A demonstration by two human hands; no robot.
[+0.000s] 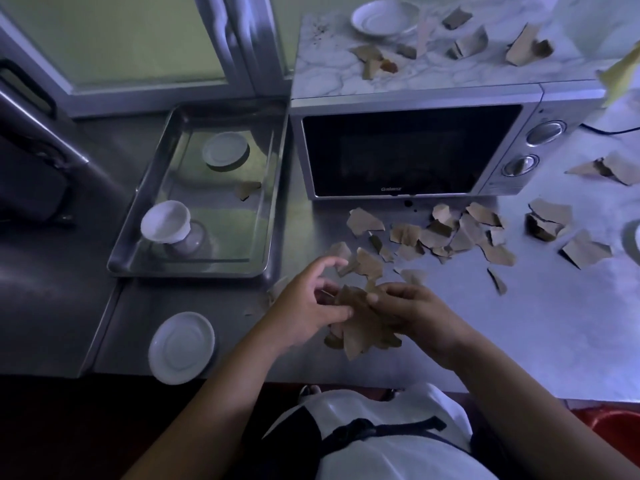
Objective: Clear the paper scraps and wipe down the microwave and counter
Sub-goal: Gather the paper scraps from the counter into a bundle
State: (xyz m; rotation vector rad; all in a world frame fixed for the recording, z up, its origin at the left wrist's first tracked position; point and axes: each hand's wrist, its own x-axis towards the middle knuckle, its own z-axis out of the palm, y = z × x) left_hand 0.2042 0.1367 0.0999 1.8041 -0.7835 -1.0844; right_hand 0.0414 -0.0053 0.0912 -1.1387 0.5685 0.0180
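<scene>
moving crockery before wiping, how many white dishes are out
4 white dishes: one on the microwave, two in the metal tray, one at the counter's front edge. A fifth may be cut off at right.

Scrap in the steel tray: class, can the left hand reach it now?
Probably yes: the scrap lies uncovered in the tray, near the left hand, though its fingers hold a bundle.

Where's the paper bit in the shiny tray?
In the head view, the paper scrap lies at the right of the metal tray, close to the microwave, near the upturned white dish.
</scene>
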